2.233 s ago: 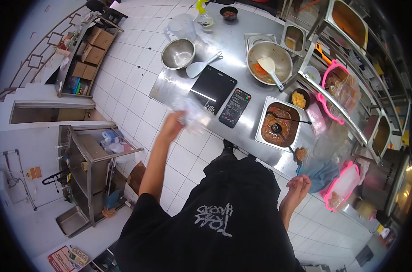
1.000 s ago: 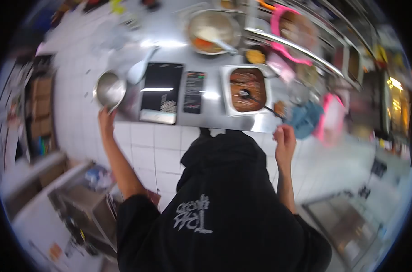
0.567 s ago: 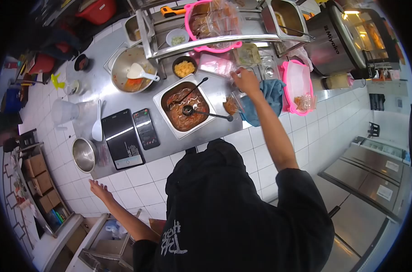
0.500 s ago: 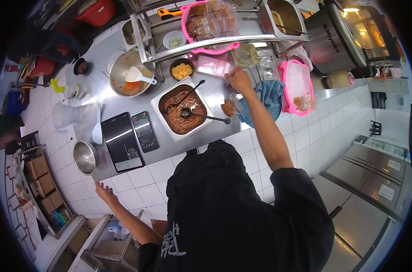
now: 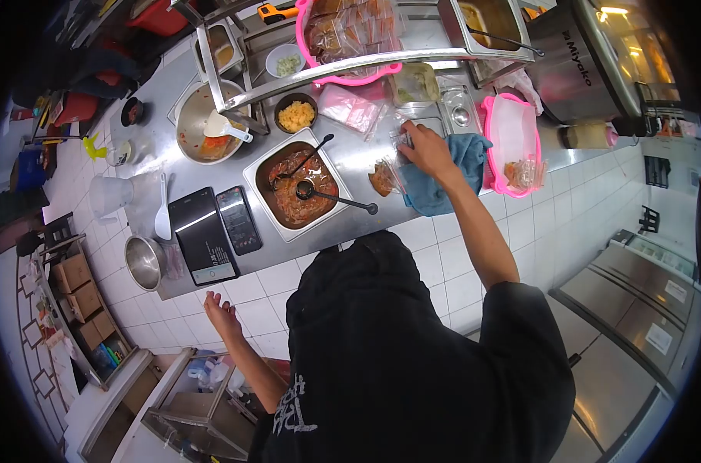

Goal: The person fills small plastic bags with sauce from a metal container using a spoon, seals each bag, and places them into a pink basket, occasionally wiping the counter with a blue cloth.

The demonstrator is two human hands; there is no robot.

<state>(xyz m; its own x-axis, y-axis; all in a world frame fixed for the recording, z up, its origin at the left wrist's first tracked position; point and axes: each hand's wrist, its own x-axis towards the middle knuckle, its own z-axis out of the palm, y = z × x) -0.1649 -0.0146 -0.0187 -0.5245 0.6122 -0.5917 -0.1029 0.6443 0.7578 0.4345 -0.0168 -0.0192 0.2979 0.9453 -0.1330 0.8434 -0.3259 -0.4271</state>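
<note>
My right hand (image 5: 426, 148) is over the steel counter beside a blue cloth (image 5: 451, 174), fingers bent, near a metal tray edge; whether they grip anything is too small to tell. To its left lies a stack of clear pink-tinted plastic bags (image 5: 350, 109), apart from the hand. A small filled bag (image 5: 382, 179) rests just below the hand. My left hand (image 5: 222, 312) hangs in front of the counter, fingers apart and holding nothing. A square steel pan (image 5: 298, 185) of reddish sauce with two black ladles stands between the hands. A bowl of chopped yellow food (image 5: 296, 116) sits behind it.
Left of the pan lie a phone (image 5: 238, 220), a tablet (image 5: 204, 238), a white spoon (image 5: 163, 216) and a steel bowl (image 5: 144, 262). A large mixing bowl (image 5: 192, 139) stands behind. Pink baskets (image 5: 513, 147), a metal shelf rail (image 5: 327, 71) and an oven (image 5: 570, 69) are further right and back.
My right hand has left the plastic bags and moved right and down toward the blue cloth. My left hand has come rightward, nearer my body. The view has shifted slightly.
</note>
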